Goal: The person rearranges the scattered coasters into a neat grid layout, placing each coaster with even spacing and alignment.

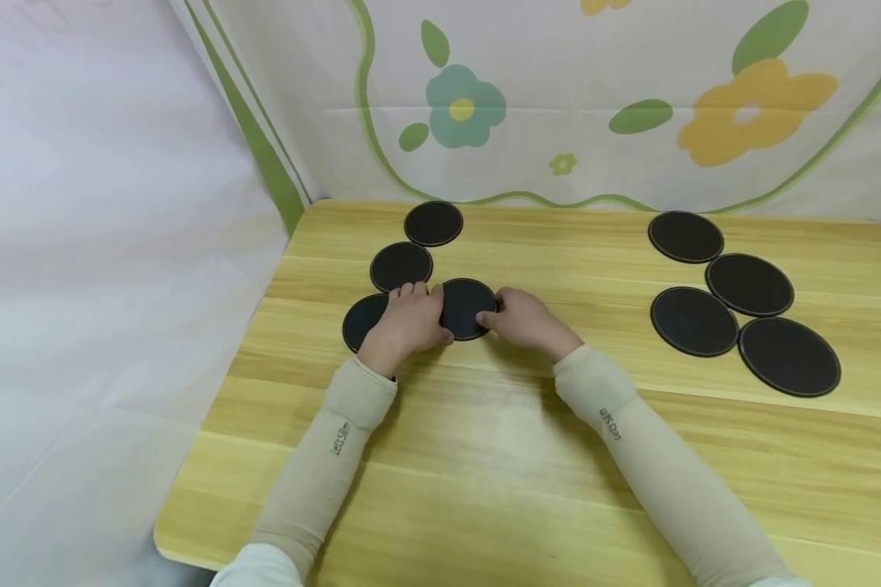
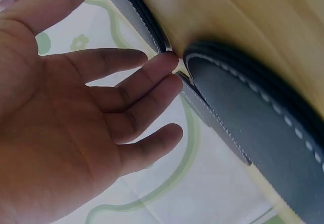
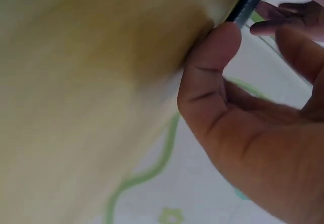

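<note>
A round black leather coaster [image 1: 467, 309] with a stitched rim lies between the two hands. My right hand [image 1: 524, 316] pinches its right edge, thumb on top and fingers curled at the rim. In the right wrist view the bent fingers of the right hand [image 3: 243, 112] are at that coaster's dark edge [image 3: 248, 3]. My left hand [image 1: 414, 318] is over the gap between this coaster and another coaster [image 1: 363, 320], partly covering the latter. Fairly straight, spread fingers show on the left hand [image 2: 86, 102] in the left wrist view, fingertips close to the coasters' rims.
Behind the left hand are two more coasters, a nearer one [image 1: 401, 267] and a farther one [image 1: 433, 223]. Several coasters [image 1: 693, 321] form a group at the right of the wooden table [image 1: 484, 473]. A flowered cloth [image 1: 551, 90] hangs along the back edge.
</note>
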{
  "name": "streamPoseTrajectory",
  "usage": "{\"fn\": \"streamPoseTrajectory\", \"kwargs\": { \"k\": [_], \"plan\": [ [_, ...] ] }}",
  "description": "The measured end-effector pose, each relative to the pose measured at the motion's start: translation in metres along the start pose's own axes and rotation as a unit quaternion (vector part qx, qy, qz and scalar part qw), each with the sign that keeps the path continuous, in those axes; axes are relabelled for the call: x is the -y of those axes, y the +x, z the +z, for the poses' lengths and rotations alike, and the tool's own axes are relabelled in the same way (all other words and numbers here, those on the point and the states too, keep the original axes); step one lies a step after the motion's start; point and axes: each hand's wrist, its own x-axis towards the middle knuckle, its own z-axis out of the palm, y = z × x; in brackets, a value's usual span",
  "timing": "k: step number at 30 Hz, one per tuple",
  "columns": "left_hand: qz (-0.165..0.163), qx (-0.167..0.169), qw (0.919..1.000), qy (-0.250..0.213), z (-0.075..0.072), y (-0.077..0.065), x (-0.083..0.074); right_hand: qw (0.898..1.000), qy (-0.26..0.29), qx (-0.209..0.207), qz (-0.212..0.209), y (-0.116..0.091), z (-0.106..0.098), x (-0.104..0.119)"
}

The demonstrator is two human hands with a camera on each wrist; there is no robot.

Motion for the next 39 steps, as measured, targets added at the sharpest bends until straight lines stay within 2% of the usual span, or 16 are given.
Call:
{"fn": "streamPoseTrajectory", "kwargs": {
  "k": [3, 5, 9, 15, 18, 20, 22, 26, 28, 32, 33, 36, 39],
  "plan": [
    [-0.006, -0.003, 0.9998, -0.020, 0.000, 0.003, 0.000, 0.998, 0.055, 0.006, 0.032, 0.002, -0.005, -0.001],
    [-0.010, -0.011, 0.9995, -0.027, 0.000, 0.005, 0.001, 0.993, 0.104, 0.013, 0.051, 0.003, -0.007, -0.001],
    [-0.017, -0.029, 0.9976, -0.060, 0.001, 0.011, 0.001, 0.972, 0.219, 0.012, 0.080, 0.004, -0.008, -0.004],
    [-0.025, -0.020, 0.9916, -0.125, -0.002, 0.018, -0.003, 0.951, 0.297, 0.012, 0.082, 0.007, -0.012, -0.010],
    [-0.019, -0.036, 0.9847, -0.170, -0.007, 0.023, 0.000, 0.943, 0.324, -0.001, 0.073, 0.008, -0.019, -0.013],
    [-0.003, -0.058, 0.9754, -0.213, -0.013, 0.026, 0.003, 0.938, 0.340, -0.015, 0.060, 0.008, -0.025, -0.014],
    [0.016, -0.080, 0.9627, -0.258, -0.019, 0.029, 0.007, 0.934, 0.354, -0.029, 0.048, 0.009, -0.032, -0.014],
    [0.045, -0.096, 0.9279, -0.357, -0.032, 0.031, 0.011, 0.924, 0.376, -0.059, 0.030, 0.010, -0.046, -0.010],
    [0.051, -0.094, 0.9050, -0.412, -0.038, 0.032, 0.012, 0.920, 0.384, -0.076, 0.027, 0.009, -0.052, -0.006],
    [0.065, -0.091, 0.8662, -0.487, -0.049, 0.036, 0.011, 0.909, 0.404, -0.100, 0.019, 0.009, -0.061, 0.000],
    [0.069, -0.090, 0.8590, -0.499, -0.052, 0.037, 0.011, 0.906, 0.409, -0.105, 0.016, 0.009, -0.063, 0.001],
    [0.079, -0.081, 0.8493, -0.516, -0.057, 0.039, 0.011, 0.904, 0.412, -0.113, 0.005, 0.010, -0.067, 0.002],
    [0.082, -0.066, 0.8485, -0.519, -0.058, 0.039, 0.010, 0.908, 0.405, -0.107, 0.005, 0.009, -0.068, 0.002]
  ]
}}
